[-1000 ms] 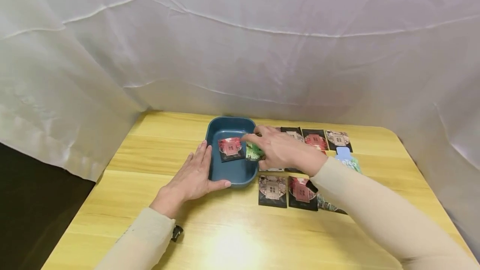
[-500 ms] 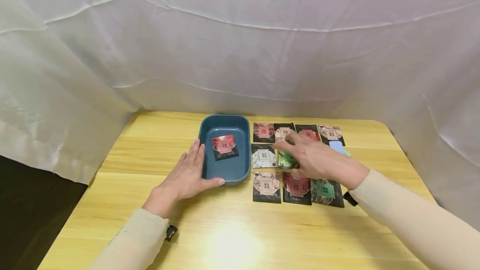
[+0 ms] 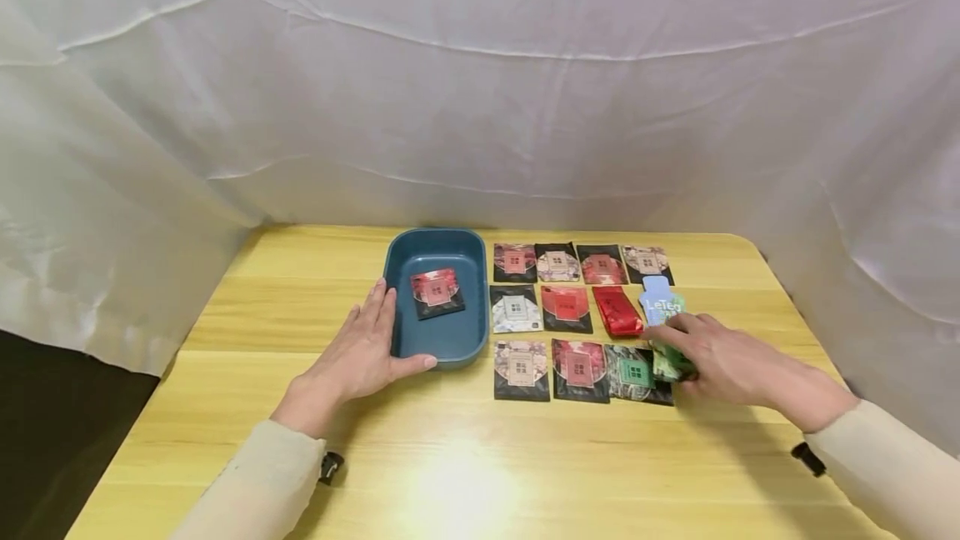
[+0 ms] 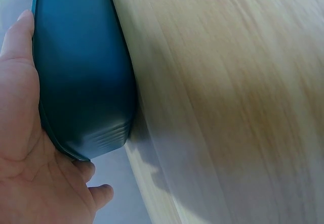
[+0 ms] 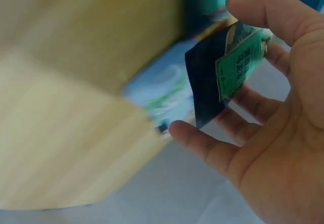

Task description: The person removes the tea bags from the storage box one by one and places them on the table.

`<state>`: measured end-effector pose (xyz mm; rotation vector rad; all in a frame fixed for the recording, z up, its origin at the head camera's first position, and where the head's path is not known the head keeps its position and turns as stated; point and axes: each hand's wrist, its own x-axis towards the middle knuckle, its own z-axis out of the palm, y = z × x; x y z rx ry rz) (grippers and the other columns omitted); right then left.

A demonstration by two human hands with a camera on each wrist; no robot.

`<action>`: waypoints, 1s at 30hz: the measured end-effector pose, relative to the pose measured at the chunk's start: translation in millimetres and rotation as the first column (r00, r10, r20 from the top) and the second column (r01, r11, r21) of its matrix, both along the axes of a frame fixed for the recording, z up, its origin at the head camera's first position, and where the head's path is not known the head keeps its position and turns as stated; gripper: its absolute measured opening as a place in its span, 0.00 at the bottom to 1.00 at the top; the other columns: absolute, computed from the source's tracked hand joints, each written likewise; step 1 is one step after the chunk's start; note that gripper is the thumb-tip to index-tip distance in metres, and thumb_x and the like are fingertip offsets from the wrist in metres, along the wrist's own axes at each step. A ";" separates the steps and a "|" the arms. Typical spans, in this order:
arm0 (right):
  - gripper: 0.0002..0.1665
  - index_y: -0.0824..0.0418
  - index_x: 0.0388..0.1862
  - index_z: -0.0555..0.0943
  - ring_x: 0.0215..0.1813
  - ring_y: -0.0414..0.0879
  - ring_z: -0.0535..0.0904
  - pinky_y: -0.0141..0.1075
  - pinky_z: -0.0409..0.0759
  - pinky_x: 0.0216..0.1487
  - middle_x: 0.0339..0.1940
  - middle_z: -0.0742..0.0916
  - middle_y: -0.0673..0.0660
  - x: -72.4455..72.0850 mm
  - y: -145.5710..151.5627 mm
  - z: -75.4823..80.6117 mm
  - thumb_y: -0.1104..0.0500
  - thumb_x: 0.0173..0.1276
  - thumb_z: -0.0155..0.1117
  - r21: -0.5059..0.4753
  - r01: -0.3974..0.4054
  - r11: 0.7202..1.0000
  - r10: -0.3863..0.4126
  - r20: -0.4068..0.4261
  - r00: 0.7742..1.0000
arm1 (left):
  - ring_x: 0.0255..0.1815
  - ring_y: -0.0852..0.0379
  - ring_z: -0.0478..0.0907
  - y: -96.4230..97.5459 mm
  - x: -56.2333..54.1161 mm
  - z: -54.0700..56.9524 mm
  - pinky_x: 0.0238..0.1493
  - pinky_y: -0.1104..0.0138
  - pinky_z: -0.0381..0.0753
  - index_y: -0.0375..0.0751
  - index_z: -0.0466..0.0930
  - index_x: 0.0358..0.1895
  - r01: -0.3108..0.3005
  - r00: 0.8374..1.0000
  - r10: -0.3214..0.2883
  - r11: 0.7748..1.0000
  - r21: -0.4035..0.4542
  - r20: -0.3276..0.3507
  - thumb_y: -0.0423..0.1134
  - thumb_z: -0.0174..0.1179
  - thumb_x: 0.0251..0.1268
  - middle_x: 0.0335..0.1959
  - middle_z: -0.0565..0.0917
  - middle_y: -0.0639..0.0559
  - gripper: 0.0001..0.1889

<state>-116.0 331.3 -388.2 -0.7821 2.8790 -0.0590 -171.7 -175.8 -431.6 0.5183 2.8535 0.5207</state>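
My left hand [image 3: 352, 357] rests along the left side of a blue plastic bin [image 3: 457, 340], thumb at its near corner. Seen in the left wrist view, the fingers lie straight along the rim of the bin [image 4: 83, 67]. Inside it lies one red and black tea sachet [image 3: 437, 294]. Farther right, my right hand [image 3: 727, 361] holds a green tea sachet [image 3: 667, 363] by its fingers, close over the right end of the sachet rows. The right wrist view shows the green label of this sachet [image 5: 238, 64], tilted among the fingers.
Several tea sachets lie in rows right of the bin, among them a white one [image 3: 515, 308] and a green-labelled one [image 3: 636, 372]. A folded red packet [image 3: 617, 311] and a blue LeTea packet [image 3: 655, 294] sit at the middle row's right. A pale curtain [image 3: 480, 107] hangs behind the table.
My right hand has moved right, from over the bin's edge to the far end of the rows, carrying the green sachet. The left hand stays at the bin.
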 end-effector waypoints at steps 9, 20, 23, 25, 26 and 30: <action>0.50 0.48 0.76 0.75 0.67 0.71 0.76 0.68 0.83 0.55 0.67 0.79 0.67 4.1 16.1 -25.6 0.60 0.50 0.79 0.024 0.066 0.998 -0.068 0.103 0.992 | 0.89 0.37 0.41 -13.4 1.6 0.3 0.85 0.41 0.47 0.27 0.40 0.85 -0.015 0.999 0.015 1.000 -0.014 -0.036 0.87 0.53 0.56 0.88 0.37 0.33 0.73; 0.50 0.51 0.75 0.76 0.65 0.72 0.78 0.70 0.82 0.56 0.68 0.80 0.66 0.3 6.0 -22.9 0.56 0.49 0.84 0.020 0.023 1.000 -0.024 0.048 0.999 | 0.89 0.37 0.40 -18.6 4.5 3.5 0.85 0.40 0.48 0.27 0.40 0.85 -0.025 0.999 0.024 1.000 -0.016 -0.027 0.86 0.55 0.56 0.88 0.36 0.34 0.73; 0.48 0.57 0.75 0.75 0.63 0.70 0.80 0.68 0.82 0.57 0.67 0.81 0.68 -2.1 -3.8 -12.9 0.55 0.55 0.83 -0.008 -0.010 1.000 0.009 -0.035 0.999 | 0.89 0.38 0.39 -14.5 4.5 4.4 0.85 0.41 0.47 0.28 0.39 0.85 -0.021 1.000 0.021 1.000 -0.011 -0.015 0.84 0.57 0.56 0.88 0.35 0.35 0.72; 0.45 0.61 0.73 0.76 0.61 0.67 0.82 0.65 0.83 0.57 0.64 0.83 0.67 -7.0 -14.9 -4.3 0.56 0.58 0.82 -0.036 -0.041 0.999 0.037 -0.115 0.993 | 0.89 0.39 0.38 -9.6 3.5 4.4 0.86 0.41 0.46 0.29 0.39 0.85 -0.013 1.000 0.013 1.000 -0.005 -0.007 0.84 0.57 0.57 0.88 0.35 0.35 0.72; 0.43 0.63 0.72 0.76 0.60 0.65 0.83 0.63 0.84 0.57 0.63 0.84 0.66 -10.5 -22.5 0.3 0.56 0.59 0.82 -0.040 -0.053 0.998 0.047 -0.147 0.988 | 0.89 0.39 0.38 -6.9 2.9 4.2 0.86 0.42 0.46 0.29 0.39 0.85 -0.007 1.000 0.007 1.000 -0.005 -0.005 0.84 0.57 0.57 0.88 0.35 0.35 0.72; 0.37 0.66 0.69 0.79 0.60 0.61 0.84 0.59 0.84 0.61 0.63 0.85 0.66 -30.7 -64.8 12.9 0.55 0.64 0.79 -0.073 -0.104 0.992 0.088 -0.197 0.976 | 0.89 0.40 0.38 2.2 0.9 3.1 0.86 0.43 0.46 0.30 0.38 0.86 0.006 1.000 -0.005 1.000 -0.010 0.001 0.84 0.57 0.57 0.88 0.34 0.36 0.72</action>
